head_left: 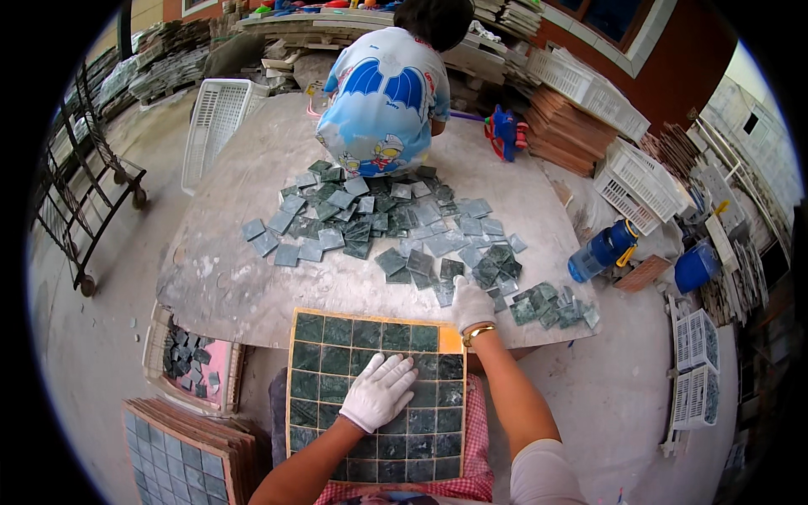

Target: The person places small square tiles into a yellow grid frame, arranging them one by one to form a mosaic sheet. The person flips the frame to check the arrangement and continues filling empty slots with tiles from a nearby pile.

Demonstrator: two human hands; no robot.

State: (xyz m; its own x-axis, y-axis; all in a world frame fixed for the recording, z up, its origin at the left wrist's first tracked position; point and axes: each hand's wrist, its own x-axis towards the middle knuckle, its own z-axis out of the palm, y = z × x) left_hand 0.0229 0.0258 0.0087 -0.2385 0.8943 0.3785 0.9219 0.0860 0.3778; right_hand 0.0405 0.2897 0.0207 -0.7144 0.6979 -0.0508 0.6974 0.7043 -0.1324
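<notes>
On my lap rests a square tray (292, 370) with a light wooden-coloured rim, filled with rows of dark green stone tiles (347, 333). Its upper right corner cell shows bare orange backing. My left hand (379, 392), in a white glove, lies flat on the tiles with fingers stretched out. Just beyond that corner cell, my gloved right hand (473, 303) is over the table's near edge, its fingers curled; what they hold, if anything, is hidden. A loose tile (443, 293) lies beside its fingertips. Several green and grey loose tiles (341, 199) spread farther out.
A person (383, 93) sits on the far side of the table (219, 286). A blue bottle (602, 250) stands right. Lower left are a crate (154, 337) of tile pieces and stacked tiled boards (172, 454). White crates (220, 109) and a metal cart (88, 202) stand around.
</notes>
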